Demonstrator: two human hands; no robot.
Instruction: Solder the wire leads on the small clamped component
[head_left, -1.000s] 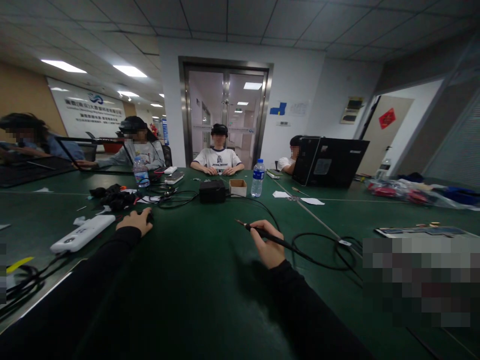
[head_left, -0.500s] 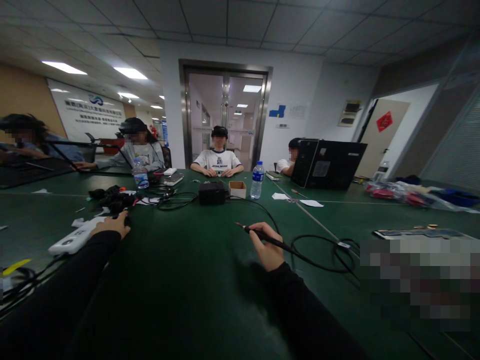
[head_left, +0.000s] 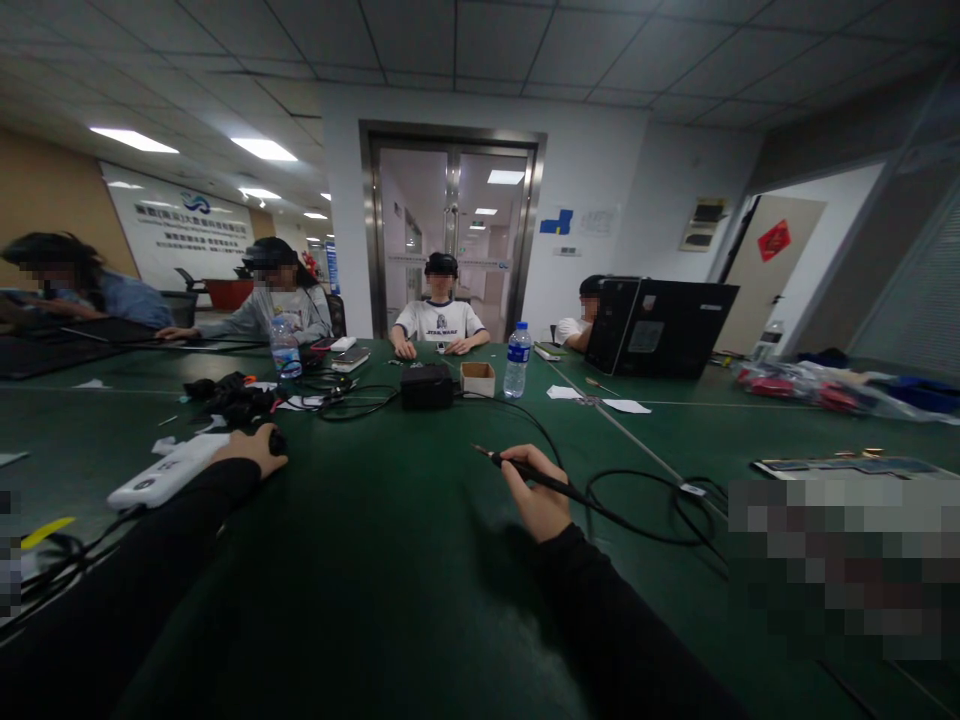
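Note:
My right hand [head_left: 538, 495] grips a black soldering iron [head_left: 555, 485] like a pen, its thin coppery tip pointing left above the green table [head_left: 375, 560]. A black cord loops from its rear end. On the left, my left hand [head_left: 253, 450] is closed around a small black object [head_left: 278, 440], mostly covered by the fingers, so its kind cannot be made out. Beside that wrist lies a white power strip [head_left: 169, 475]. A black box [head_left: 427, 387] with a cable and a small open cardboard box [head_left: 477, 379] stand farther back, between my hands.
Tangled black cables and gear [head_left: 232, 398] lie beyond my left hand. A water bottle [head_left: 517, 362] stands by the cardboard box, another bottle [head_left: 284, 350] farther left. A black computer case [head_left: 660, 328], paper scraps [head_left: 627, 406] and plastic bags [head_left: 810, 385] are right. Several people sit around the table.
My left hand has moved right, away from the tangled gear, with the small black object in its fingers. My right hand keeps the soldering iron almost still. A frame at far left has lowered.

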